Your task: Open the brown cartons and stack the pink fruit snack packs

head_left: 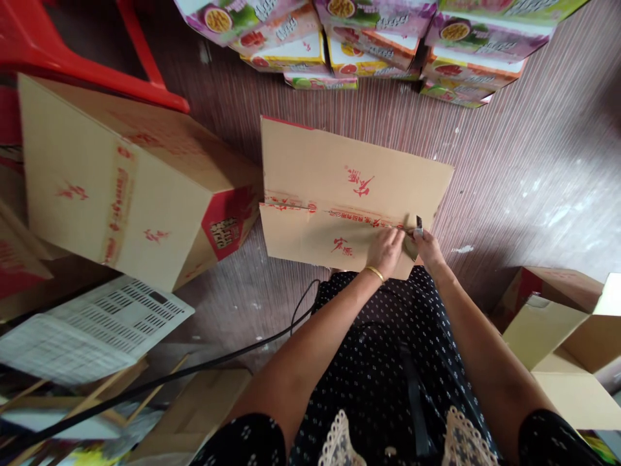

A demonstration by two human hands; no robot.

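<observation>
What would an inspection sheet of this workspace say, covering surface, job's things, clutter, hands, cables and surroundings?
Surface: striped floor, pale marks and glare at right.
Job's things: brown carton in front of the person, printed tape along its seam; small metal tool, exact type unclear.
Clutter: large taped carton and white plastic crate at left; open carton at right.
Hands: left hand on the brown carton near the seam, its fingertip grip unclear; right hand closed on the small metal tool.
Cables: black cable from lower left toward the person's clothing.
Surroundings: fruit-print boxes stacked beyond; red plastic frame at upper left.
</observation>
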